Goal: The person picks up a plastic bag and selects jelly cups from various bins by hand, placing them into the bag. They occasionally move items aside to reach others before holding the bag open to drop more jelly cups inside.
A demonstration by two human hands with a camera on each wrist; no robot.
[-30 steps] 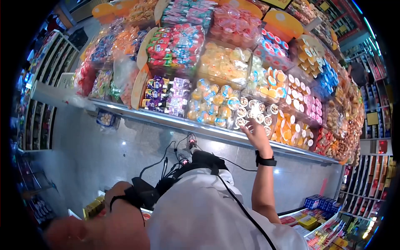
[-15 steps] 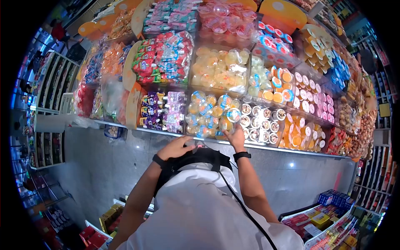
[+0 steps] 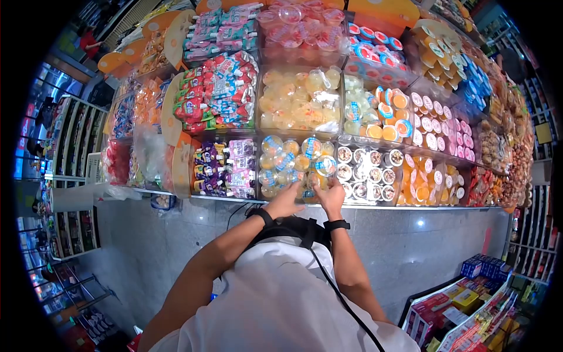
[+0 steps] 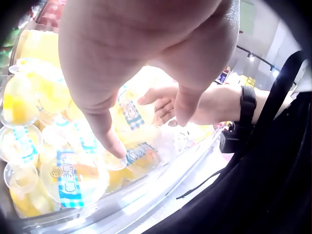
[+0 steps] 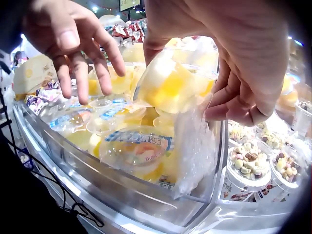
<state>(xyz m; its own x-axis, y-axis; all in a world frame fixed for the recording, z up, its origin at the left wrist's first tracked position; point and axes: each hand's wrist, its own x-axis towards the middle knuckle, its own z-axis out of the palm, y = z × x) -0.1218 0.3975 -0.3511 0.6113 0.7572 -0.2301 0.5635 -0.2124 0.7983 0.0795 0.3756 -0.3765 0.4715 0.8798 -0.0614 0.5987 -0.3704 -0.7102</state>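
From the head view, the right hand (image 5: 236, 53) pinches a jelly cup (image 5: 168, 87) at the bin's (image 5: 105, 183) five o'clock; the left hand (image 5: 80, 46) spreads at eight. Likely light, slippery: hold its sides gently.

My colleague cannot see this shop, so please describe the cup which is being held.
At the front of the display, find the clear cups, left of the white cups. Among them, near the white ones, is a yellow cup; the right hand holds it, not its neighbours.
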